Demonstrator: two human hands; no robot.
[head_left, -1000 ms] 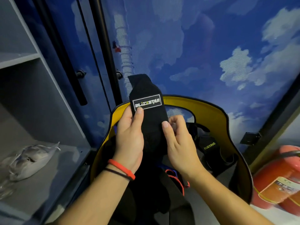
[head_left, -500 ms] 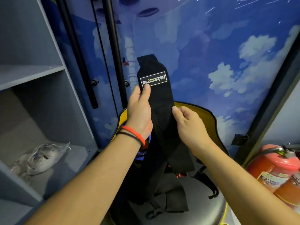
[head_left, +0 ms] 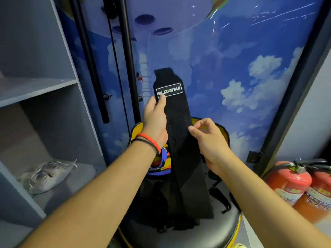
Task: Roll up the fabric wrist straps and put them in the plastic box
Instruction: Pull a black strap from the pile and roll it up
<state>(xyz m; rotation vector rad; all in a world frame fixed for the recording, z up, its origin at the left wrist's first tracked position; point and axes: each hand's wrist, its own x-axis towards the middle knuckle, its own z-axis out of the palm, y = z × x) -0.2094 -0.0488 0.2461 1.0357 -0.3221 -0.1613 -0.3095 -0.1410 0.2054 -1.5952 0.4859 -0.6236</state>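
Observation:
A long black fabric wrist strap (head_left: 179, 133) with a white-framed BLIZZSTAR label hangs upright in front of me. My left hand (head_left: 155, 119) pinches its left edge just below the label, thumb on the front. At the strap's right edge, lower down, my right hand (head_left: 207, 138) has curled fingers and its thumb tip touches the fabric. The strap's lower end reaches down to a heap of more black straps (head_left: 180, 208) on the seat of a black and yellow chair (head_left: 211, 228). No plastic box is in view.
A grey shelf unit (head_left: 35, 90) stands on the left, with a pale bagged item (head_left: 48, 174) on its lower shelf. Two red fire extinguishers (head_left: 297, 181) stand at the right. Behind the chair is a blue sky-printed wall with black vertical poles (head_left: 129, 56).
Both hands lifted the strap out of the chair and higher, so it now hangs stretched out. My left hand stays near the label; my right hand slid down the right edge.

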